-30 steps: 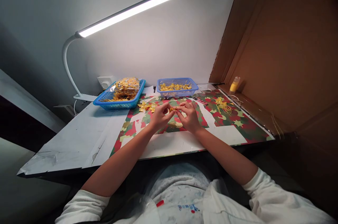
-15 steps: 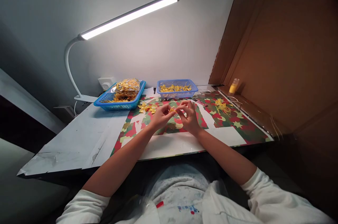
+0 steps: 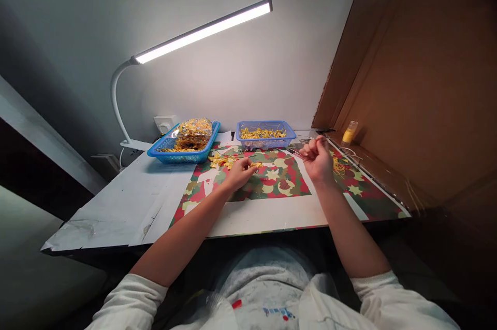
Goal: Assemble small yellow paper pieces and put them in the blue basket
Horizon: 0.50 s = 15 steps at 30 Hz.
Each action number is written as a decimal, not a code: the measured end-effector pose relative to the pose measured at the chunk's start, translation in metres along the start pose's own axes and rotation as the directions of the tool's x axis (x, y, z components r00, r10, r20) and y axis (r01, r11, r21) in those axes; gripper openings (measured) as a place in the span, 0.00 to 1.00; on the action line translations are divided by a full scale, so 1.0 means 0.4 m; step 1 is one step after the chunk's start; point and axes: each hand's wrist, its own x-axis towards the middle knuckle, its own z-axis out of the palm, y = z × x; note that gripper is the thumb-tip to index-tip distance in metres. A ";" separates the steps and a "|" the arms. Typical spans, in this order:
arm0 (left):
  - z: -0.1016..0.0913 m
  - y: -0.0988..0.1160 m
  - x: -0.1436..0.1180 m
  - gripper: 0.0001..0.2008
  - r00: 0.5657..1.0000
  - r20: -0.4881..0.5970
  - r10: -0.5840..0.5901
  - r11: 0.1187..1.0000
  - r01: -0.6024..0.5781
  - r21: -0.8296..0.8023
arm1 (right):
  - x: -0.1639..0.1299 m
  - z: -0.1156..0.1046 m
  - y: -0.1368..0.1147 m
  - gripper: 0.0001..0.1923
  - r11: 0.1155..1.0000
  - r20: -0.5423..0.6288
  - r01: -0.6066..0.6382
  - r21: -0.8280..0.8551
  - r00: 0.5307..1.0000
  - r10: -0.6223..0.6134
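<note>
Left hand (image 3: 241, 170) rests low on the table (image 3: 116, 211), its fingers pressed together in a pinch on a small yellow piece (image 3: 255, 165) that lies at its fingertips, on the patterned red and green paper (image 3: 279, 185). Right hand (image 3: 317, 156) is lifted off to the side, well apart from the left, and is closed like a loose fist; it seems to hold a thin yellow thread between the fingers, but the thread is too fine to see with certainty.

Just beyond the left hand lies a little heap of yellow pieces (image 3: 221, 160). Further behind it stands a blue basket (image 3: 171, 149) with a clear bag of yellow pieces (image 3: 194, 130) on top. Behind and between the two hands is a smaller blue basket (image 3: 266, 138) with more yellow bits inside. Beyond the right hand a bundle of yellow threads (image 3: 338, 165) lies on the paper, and a small yellow bottle (image 3: 349, 132) stands against the cardboard wall (image 3: 419, 91). A lamp (image 3: 202, 32) shines over everything.

The small yellow piece looks very light, thin and soft, probably easy to crush or bend. It is best taken at its edge with two fingertips, gently, while the other hand keeps any thread tight.
</note>
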 end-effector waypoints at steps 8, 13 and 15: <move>-0.002 -0.003 0.001 0.12 0.999 0.052 0.005 0.999 -0.007 0.036 | 0.060 -0.030 -0.138 0.14 0.951 0.015 0.277 -0.139 0.961 -0.278; 0.000 -0.010 0.001 0.13 0.997 0.080 -0.022 0.999 0.019 0.034 | 0.076 -0.019 -0.193 0.12 0.909 -0.002 0.371 -0.190 0.926 -0.378; 0.001 -0.011 0.001 0.14 0.995 0.092 -0.023 0.999 0.020 0.032 | 0.079 -0.012 -0.208 0.11 0.887 0.004 0.410 -0.211 0.908 -0.419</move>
